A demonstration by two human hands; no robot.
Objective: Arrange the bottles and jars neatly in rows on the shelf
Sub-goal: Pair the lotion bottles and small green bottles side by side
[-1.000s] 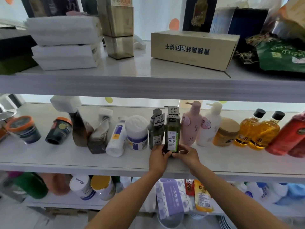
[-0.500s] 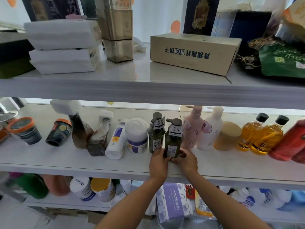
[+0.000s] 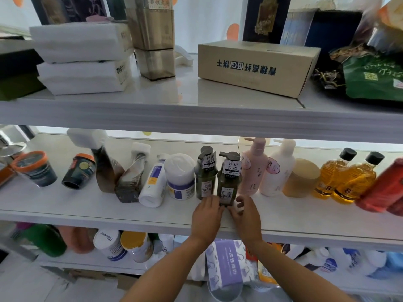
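Note:
On the middle shelf [image 3: 91, 211] a row of bottles and jars runs left to right. A dark green pump bottle [image 3: 227, 182] stands upright slightly forward of its twin [image 3: 206, 177]. My left hand [image 3: 207, 216] lies on the shelf with its fingertips touching the front bottle's lower left side. To the right of the base, my right hand [image 3: 246, 214] has loosely curled fingers, with a small gap showing between them and the bottle. A white jar [image 3: 180, 177] and a tilted white bottle [image 3: 152, 186] are to the left; a pink [image 3: 253, 168] and a white pump bottle [image 3: 277, 171] are to the right.
Further left are two leaning brown pouches [image 3: 128, 177] and two dark tubs [image 3: 78, 171] lying tipped. Right of the pump bottles stand a tan jar [image 3: 302, 178], two amber bottles [image 3: 346, 179] and a red pack [image 3: 386, 188]. The upper shelf overhangs close above with a cardboard box [image 3: 257, 66].
The green bottle was lifted between both hands, then set down upright beside its twin. My right fingers have since come off its base.

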